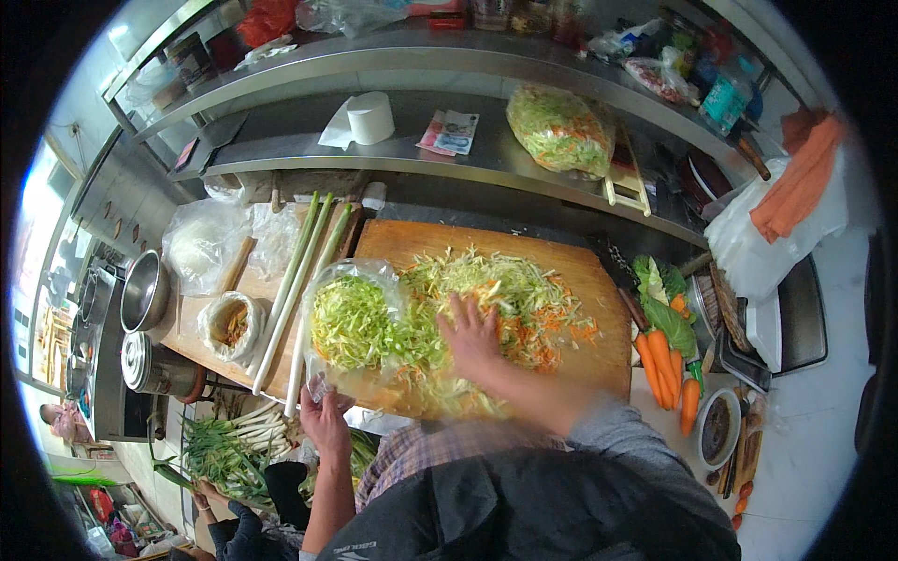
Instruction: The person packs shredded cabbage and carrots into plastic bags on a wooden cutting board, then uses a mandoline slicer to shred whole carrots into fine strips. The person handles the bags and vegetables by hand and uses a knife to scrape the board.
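Observation:
A heap of shredded cabbage and carrot lies across a wooden cutting board. My right hand rests on the heap with its fingers spread. At the board's near left edge, my left hand pinches the rim of a clear plastic bag, which lies on its side. Shredded cabbage fills much of that bag, and its mouth faces the heap. Long peeled scallions lie left of the bag. A full bag of shredded vegetables sits on the shelf above.
Carrots and a bowl of dark sauce are at the right. A lined container and a steel bowl stand left. A metal shelf crosses behind the board. At lower left, another person's hand is beside bundled scallions.

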### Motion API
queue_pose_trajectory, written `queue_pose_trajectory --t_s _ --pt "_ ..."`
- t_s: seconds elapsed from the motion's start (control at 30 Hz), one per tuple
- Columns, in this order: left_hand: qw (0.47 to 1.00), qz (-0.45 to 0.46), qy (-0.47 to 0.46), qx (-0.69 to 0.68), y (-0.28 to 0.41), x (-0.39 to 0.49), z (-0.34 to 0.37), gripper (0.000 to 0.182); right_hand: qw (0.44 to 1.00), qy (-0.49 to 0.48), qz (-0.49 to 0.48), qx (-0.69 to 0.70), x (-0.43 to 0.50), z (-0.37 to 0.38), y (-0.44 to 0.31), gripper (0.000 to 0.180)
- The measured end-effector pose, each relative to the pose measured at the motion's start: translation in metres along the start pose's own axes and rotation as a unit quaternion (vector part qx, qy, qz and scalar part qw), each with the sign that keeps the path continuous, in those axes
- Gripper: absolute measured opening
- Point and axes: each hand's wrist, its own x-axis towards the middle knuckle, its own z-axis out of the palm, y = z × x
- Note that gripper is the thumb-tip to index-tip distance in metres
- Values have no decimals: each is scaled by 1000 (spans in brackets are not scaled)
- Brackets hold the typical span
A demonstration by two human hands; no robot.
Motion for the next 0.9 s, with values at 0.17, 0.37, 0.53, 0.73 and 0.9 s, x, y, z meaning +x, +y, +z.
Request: queue_pose_trajectory --t_s 0.17,0.37,0.53,0.73,0.9 --pt "999 26 30 34 7 12 -13 17 983 -5 170 66 24 -10 36 98" --pt "997 31 61 34 10 20 -29 15 975 40 161 148 22 -8 77 71" --pt "996 72 -24 35 13 16 -31 13 914 35 202 349 9 -17 87 60" --pt "990 28 -127 57 28 22 -27 25 862 69 84 495 9 -67 32 55" --pt "965 58 -207 152 30 37 -32 37 833 -38 -21 551 54 -93 -59 61"
